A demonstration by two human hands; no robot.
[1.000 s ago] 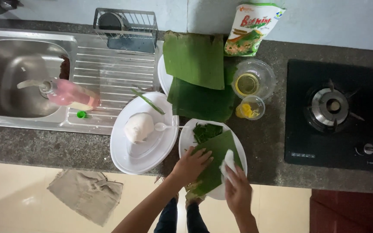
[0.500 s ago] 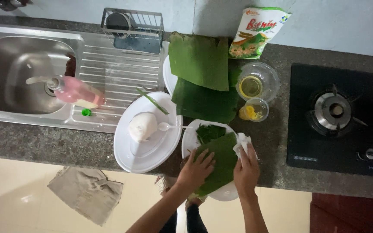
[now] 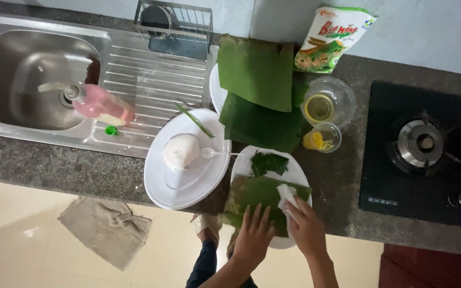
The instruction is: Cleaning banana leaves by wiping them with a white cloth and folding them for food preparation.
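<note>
Your counter (image 3: 54, 168) is dark speckled stone, with a steel sink (image 3: 22, 74) set in at one end and a black gas hob (image 3: 428, 149) at the other. Between them lie two white plates (image 3: 188, 186) (one overhanging the edge), banana leaves (image 3: 257, 74), two small clear bowls (image 3: 329, 98) and a snack bag (image 3: 332, 37).

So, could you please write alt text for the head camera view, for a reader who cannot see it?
A person's left hand presses flat on a green banana leaf on a white plate while the right hand wipes it with a white cloth. Beside it, on the dark stone counter, a larger white plate holds a white dough lump.
</note>
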